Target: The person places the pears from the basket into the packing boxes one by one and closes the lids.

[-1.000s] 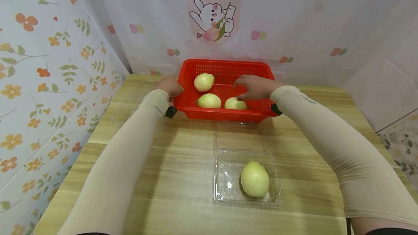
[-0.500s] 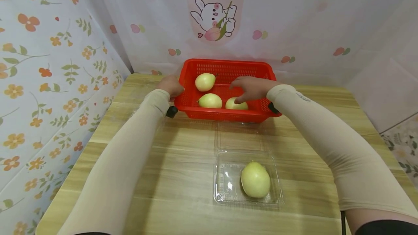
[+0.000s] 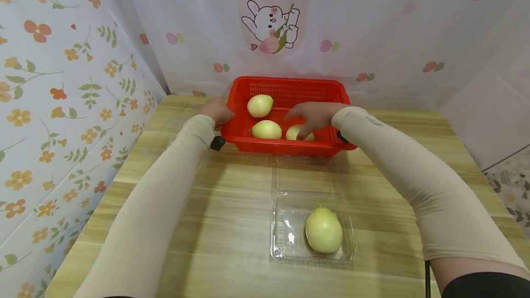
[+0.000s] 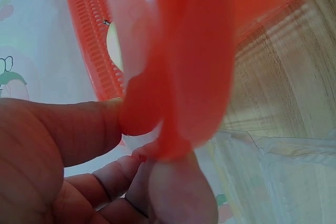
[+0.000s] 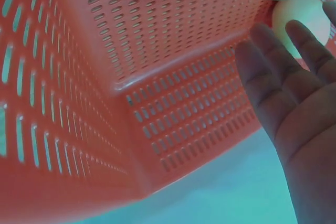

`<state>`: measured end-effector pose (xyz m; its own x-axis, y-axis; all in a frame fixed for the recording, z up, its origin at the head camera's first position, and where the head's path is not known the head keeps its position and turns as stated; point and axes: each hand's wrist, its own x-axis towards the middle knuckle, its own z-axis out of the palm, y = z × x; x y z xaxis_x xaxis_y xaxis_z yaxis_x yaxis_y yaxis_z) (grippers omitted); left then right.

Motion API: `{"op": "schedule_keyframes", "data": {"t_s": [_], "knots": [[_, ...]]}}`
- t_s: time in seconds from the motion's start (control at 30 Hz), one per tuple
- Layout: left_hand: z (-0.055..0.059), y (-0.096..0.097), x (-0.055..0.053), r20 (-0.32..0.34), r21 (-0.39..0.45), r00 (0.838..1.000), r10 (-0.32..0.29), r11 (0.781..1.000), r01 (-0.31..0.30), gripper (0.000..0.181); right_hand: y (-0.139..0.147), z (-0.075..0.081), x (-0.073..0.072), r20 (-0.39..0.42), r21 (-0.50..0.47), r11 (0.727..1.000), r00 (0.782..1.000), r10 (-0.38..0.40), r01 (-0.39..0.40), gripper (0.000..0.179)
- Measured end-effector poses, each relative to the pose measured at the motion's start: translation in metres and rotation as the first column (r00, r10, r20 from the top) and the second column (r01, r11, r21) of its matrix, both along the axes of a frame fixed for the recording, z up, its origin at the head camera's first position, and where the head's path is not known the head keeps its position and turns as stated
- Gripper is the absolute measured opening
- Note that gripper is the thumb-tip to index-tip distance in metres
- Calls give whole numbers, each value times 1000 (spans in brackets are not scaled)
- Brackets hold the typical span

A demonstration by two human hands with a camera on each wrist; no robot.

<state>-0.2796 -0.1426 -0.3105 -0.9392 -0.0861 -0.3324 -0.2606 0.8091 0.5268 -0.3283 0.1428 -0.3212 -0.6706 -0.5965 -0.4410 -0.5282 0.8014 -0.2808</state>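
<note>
A red perforated plastic basket point(image 3: 285, 148) stands at the back of the table with several pale yellow-green pears in it. My left hand point(image 3: 217, 110) grips the basket's left rim, thumb pressed on the red plastic point(image 4: 194, 66) in the left wrist view. Inside the basket's right part, my right hand point(image 3: 318, 116) hovers with spread fingers over the front right pear point(image 3: 293, 132), partly covering it. In the right wrist view the fingers point(image 5: 262, 90) look extended, close below the pears. The front middle pear point(image 3: 266, 129) and back left pear point(image 3: 260, 106) lie farther left.
A hinged clear plastic box point(image 3: 285, 247) lies unfolded on the wooden table point(image 3: 223, 224) in front of the basket, with one pear point(image 3: 324, 230) in its tray. Behind the basket hangs a printed white cloth point(image 3: 182, 8).
My right hand has shifted left and slightly down over the front right pear, its thumb now lower across it. The left hand stays on the basket rim.
</note>
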Motion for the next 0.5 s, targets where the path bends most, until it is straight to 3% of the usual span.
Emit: {"op": "schedule_keyframes", "data": {"t_s": [0.23,0.5], "knots": [[-1,0,0,-5,-32,1000,-13,999,13,22,-2,-6,0,81,24,1000,997,-11,9,75],[-1,0,-2,4,-41,1000,-25,999,25,22,-2,-14,-5,61,47,996,996,71,-74,73]]}}
